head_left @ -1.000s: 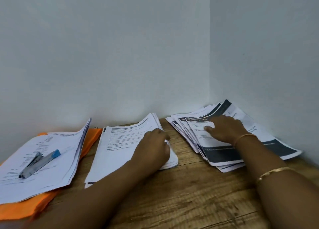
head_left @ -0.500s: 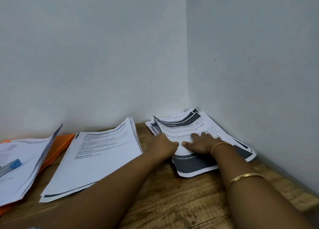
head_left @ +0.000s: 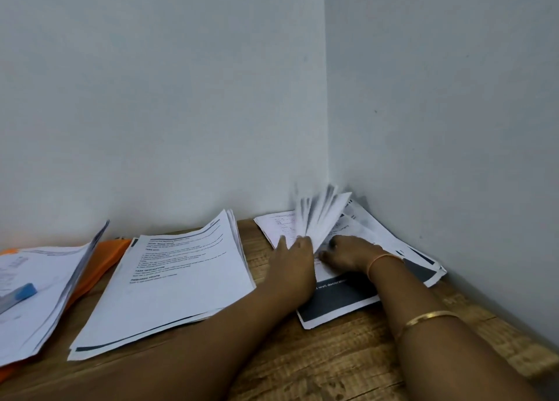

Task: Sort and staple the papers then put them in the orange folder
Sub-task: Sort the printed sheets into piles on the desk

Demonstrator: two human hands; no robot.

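Gripping a spray of fanned sheets (head_left: pixel 320 216) just in front of the wall corner (head_left: pixel 326 158), a person's left hand (head_left: pixel 295 261) holds the pages upright off the corner pile (head_left: pixel 335 302), thumb on one side and fingers curled against the other. The raised pages are blurred. Beside it, on the side nearer the right-hand wall, the right hand (head_left: pixel 348 254) sits knuckles-up on the same pile, fingers bent and tips on the paper; whether it pinches a sheet or only presses cannot be told. A thin bracelet (head_left: pixel 381 260) circles that wrist and a gold bangle (head_left: pixel 429 317) rides further back on the forearm.

The pile, topped by a sheet with a dark printed band, lies tucked against the corner on a wooden table (head_left: pixel 332 367). Left of the corner along the back wall rests a second stack (head_left: pixel 181 279) of printed text pages, lying flat and apart from the pile, with the left forearm crossing its near edge. Farthest from the corner, at the left edge of view, the orange folder (head_left: pixel 106 257) lies flat on the table beneath a third stack (head_left: pixel 39 276), whose top sheets curl upward. A blue-tipped stapler (head_left: pixel 21 293) rests on that stack, partly cut off by the frame.
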